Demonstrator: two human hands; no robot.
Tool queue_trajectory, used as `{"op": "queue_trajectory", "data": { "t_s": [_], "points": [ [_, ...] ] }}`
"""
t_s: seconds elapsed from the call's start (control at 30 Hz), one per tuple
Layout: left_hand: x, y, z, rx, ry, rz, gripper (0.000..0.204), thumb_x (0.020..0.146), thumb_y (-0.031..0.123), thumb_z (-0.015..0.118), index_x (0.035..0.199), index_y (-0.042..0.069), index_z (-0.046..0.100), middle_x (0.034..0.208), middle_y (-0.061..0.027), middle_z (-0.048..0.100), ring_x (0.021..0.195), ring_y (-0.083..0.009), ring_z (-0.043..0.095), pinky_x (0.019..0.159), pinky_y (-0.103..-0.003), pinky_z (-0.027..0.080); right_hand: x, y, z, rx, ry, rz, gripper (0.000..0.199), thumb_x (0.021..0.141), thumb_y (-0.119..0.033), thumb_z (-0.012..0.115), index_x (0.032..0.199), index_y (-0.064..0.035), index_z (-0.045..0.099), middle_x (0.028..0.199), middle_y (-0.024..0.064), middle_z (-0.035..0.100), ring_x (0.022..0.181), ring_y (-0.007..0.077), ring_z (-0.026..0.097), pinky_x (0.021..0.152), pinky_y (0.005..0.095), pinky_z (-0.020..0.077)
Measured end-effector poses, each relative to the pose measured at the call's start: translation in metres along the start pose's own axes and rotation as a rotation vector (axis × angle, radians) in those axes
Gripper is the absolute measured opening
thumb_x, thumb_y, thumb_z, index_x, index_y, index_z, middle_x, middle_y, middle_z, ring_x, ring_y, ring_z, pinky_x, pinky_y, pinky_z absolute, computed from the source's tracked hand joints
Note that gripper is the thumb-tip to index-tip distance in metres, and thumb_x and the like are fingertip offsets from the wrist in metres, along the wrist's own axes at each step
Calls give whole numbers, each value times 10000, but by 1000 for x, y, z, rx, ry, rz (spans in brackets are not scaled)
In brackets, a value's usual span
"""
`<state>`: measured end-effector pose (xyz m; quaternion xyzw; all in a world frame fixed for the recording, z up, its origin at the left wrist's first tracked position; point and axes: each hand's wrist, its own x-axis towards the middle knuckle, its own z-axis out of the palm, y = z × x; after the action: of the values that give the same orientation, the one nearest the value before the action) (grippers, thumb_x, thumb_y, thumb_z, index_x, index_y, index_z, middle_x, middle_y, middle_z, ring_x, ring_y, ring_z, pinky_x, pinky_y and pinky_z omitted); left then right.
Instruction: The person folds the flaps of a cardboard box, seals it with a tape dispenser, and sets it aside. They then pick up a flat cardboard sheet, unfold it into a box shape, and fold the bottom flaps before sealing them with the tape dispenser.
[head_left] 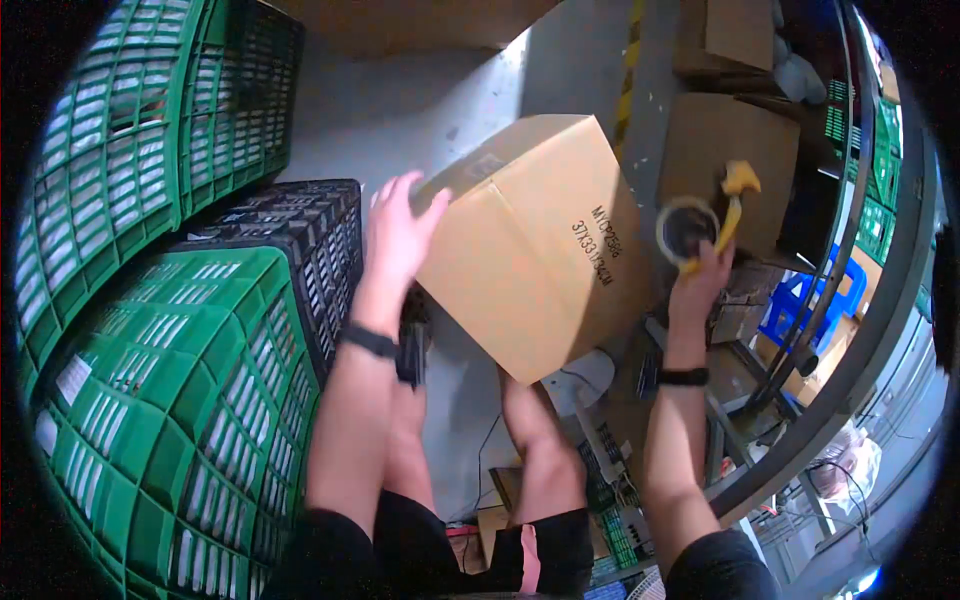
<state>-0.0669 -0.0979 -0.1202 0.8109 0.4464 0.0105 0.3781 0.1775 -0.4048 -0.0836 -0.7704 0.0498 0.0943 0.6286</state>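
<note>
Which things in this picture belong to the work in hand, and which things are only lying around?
Apparently in the work:
large cardboard box, with the left hand at its left edge
yellow tape dispenser, held in the right hand

Apparently just nearby:
green crates
black crate
blue plastic object

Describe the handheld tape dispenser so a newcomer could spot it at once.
Find the big tan cardboard box in the middle. Just right of it is the right hand, gripping the handheld tape dispenser. Its yellow frame and ring-shaped tape roll set it apart from the brown carton behind it.
</note>
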Motion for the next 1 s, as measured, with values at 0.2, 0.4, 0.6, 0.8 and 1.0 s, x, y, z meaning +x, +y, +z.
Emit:
{"op": "queue_trajectory", "data": {
  "t_s": [0.2, 0.4, 0.6, 0.8, 1.0],
  "points": [
    [18, -6, 35, 44, -567, -118, 879, 829, 627, 617, 1411, -6, 437, 1370, -237, 524, 1277, -359, 506, 1083, -395, 381, -100, 41, -85, 451, 361, 390, 579, 901, -382, 530, 1390, -83, 451, 1392, 108, 505, 1278, 276, 487, 1085, 434, 375],
    [14, -15, 37, 30, -625, -283, 949, 818, 673, 597, 1427, -30, 406, 1378, -274, 501, 1294, -365, 490, 1083, -397, 381, -96, 86, -101, 584, 376, 449, 617, 847, -416, 561, 1380, -114, 485, 1376, 88, 531, 1264, 295, 497, 1097, 465, 361],
    [-17, -39, 28, -83, -592, -416, 882, 878, 606, 579, 1428, -54, 382, 1377, -279, 499, 1303, -357, 482, 1088, -385, 367, -68, 78, -60, 500, 375, 486, 626, 827, -419, 589, 1371, -122, 502, 1357, 85, 554, 1257, 292, 509, 1095, 468, 366],
    [-186, -79, 112, -661, -316, -709, 883, 916, 623, 510, 1482, -13, 278, 1439, -245, 444, 1338, -356, 428, 1098, -417, 338, 33, 59, -24, 413, 22, 355, 517, 903, -296, 553, 1363, -67, 495, 1372, 112, 546, 1272, 274, 511, 1099, 452, 390],
    [-237, -58, 155, -621, -563, -711, 753, 953, 574, 481, 1422, -4, 368, 1371, -249, 489, 1292, -346, 461, 1074, -393, 355, 72, 32, 14, 265, -315, 203, 519, 890, -250, 591, 1333, -4, 482, 1187, 117, 598, 1111, 247, 580, 1038, 431, 437]
  ]
}}
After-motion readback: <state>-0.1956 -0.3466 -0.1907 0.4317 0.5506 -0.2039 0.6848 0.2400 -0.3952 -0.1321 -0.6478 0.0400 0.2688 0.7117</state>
